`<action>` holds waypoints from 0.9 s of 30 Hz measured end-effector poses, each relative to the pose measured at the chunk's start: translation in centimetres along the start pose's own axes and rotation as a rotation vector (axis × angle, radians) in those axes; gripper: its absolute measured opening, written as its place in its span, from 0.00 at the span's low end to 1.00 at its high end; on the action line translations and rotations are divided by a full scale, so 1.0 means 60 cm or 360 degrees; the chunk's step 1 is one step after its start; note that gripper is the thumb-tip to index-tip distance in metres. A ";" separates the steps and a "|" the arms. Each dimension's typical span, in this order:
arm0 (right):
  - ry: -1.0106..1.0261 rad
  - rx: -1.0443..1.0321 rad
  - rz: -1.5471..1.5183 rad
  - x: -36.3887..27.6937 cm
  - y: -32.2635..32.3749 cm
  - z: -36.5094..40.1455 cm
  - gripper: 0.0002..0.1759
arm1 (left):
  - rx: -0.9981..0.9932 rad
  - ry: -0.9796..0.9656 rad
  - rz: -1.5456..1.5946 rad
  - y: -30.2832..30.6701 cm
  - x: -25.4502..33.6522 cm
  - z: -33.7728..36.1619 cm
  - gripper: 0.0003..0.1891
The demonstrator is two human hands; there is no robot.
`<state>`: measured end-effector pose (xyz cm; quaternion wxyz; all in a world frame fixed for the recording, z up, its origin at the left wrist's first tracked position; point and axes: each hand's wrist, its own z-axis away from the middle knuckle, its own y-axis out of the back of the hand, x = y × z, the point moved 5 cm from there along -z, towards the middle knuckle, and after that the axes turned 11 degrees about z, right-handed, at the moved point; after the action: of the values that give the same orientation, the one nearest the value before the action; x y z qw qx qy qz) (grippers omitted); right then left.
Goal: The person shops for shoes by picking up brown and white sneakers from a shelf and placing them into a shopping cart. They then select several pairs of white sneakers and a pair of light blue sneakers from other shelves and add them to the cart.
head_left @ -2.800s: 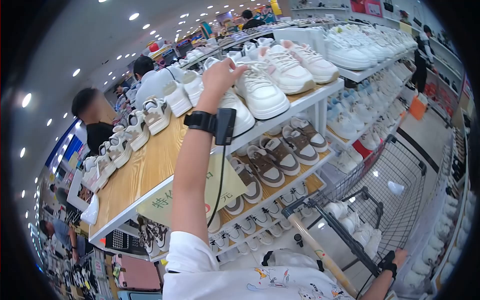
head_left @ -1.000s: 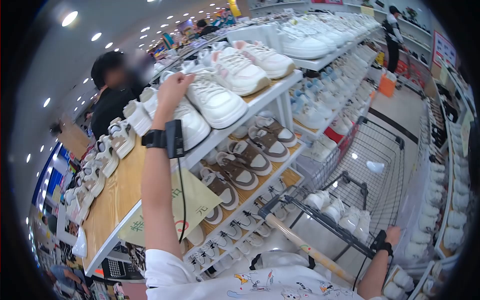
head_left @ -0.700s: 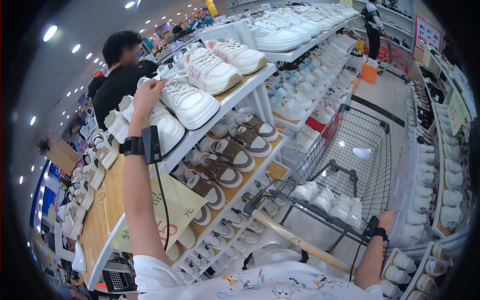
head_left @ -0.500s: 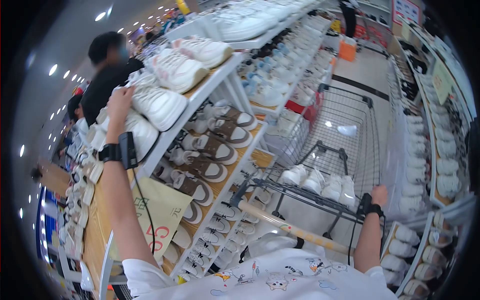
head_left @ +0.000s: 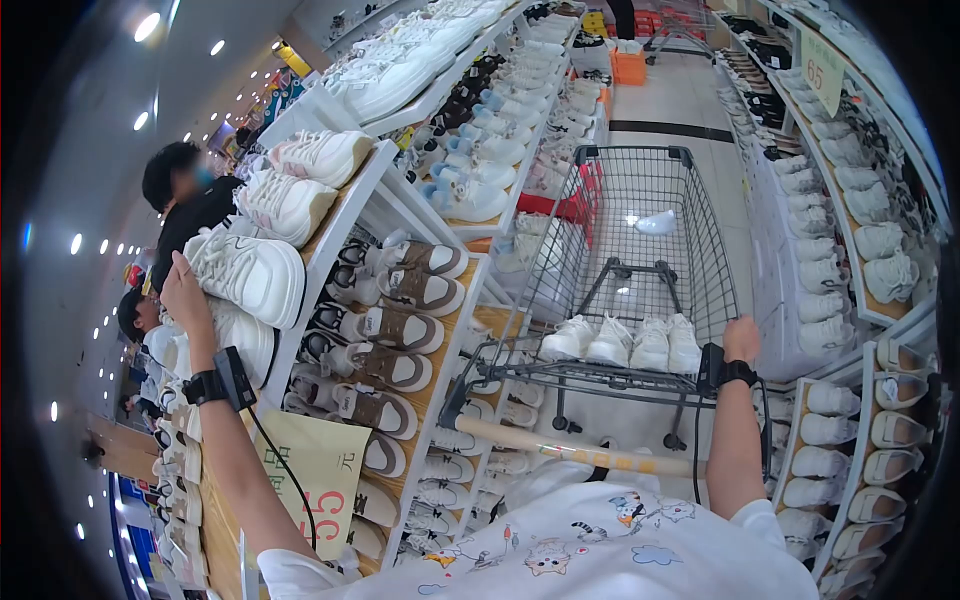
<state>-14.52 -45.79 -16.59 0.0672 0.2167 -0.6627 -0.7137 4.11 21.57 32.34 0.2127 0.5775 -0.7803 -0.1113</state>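
My left hand (head_left: 187, 298) is closed at the heel end of a white sneaker (head_left: 262, 272) on the upper display shelf at left; part of its grip is hidden behind the shoe. Another white sneaker (head_left: 243, 340) sits beside it, nearer to me. On the right, my right hand (head_left: 741, 341) is wrapped round the side rim of a grey wire shopping cart (head_left: 640, 270). Several white sneakers (head_left: 610, 342) stand in a row at the near end of the cart. The cart's pale handle bar (head_left: 560, 447) crosses in front of my shirt.
Brown-and-white shoes (head_left: 400, 327) fill the shelf under my left arm, beside a yellow price sign (head_left: 315, 480). Shoe racks (head_left: 870, 225) line the right side of the aisle. A person in black (head_left: 195, 205) stands beyond the left display. An orange box (head_left: 628, 67) is farther ahead.
My view has turned, so the cart appears more upright and central. My left hand stays at the white sneaker, whose side now shows more. The right hand keeps its hold on the cart.
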 end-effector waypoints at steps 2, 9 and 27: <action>0.0012 -0.0012 -0.0021 0.009 -0.019 -0.010 0.10 | 0.0129 -0.0155 0.0140 0.014 0.015 -0.009 0.26; 0.0086 0.0091 -0.0086 0.010 -0.039 -0.014 0.11 | 0.0179 -0.0504 0.0494 0.034 0.164 -0.013 0.23; -0.0112 -0.0019 0.0015 0.011 -0.002 0.025 0.09 | -0.1154 -0.0559 0.1951 -0.345 0.664 0.297 0.19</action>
<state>-15.70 -44.65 -16.82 0.0486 0.1880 -0.6615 -0.7244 3.92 -23.88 15.97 0.2864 -0.0957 -0.9000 -0.3144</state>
